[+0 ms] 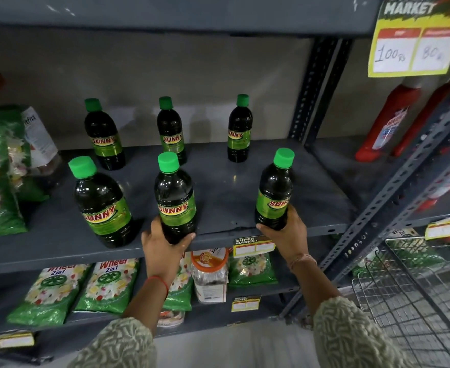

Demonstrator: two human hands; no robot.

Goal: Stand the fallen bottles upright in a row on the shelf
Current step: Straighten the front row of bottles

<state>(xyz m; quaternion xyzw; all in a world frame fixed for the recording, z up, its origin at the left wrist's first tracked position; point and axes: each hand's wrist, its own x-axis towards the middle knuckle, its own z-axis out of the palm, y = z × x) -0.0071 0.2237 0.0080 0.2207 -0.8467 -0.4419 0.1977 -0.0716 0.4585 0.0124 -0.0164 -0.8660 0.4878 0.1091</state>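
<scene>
Dark green bottles with bright green caps, six in all, stand upright on the grey metal shelf (218, 181) in two rows of three. Front row: left bottle (100, 205) stands free; middle bottle (175, 200) sits at the shelf's front edge with the left hand (165, 245) wrapped round its base, thumb on one side, fingers on the other. Right bottle (273, 192), also at the front edge, has the right hand (285, 229) closed round its lower part. Back row: back-left bottle (103, 136), back-middle bottle (171, 132), back-right bottle (239, 131), spaced well apart near the wall. Green detergent packets (51, 290) lie on the shelf below. Yellow price sign (417, 49) hangs upper right; wire basket (417, 288) at lower right.
</scene>
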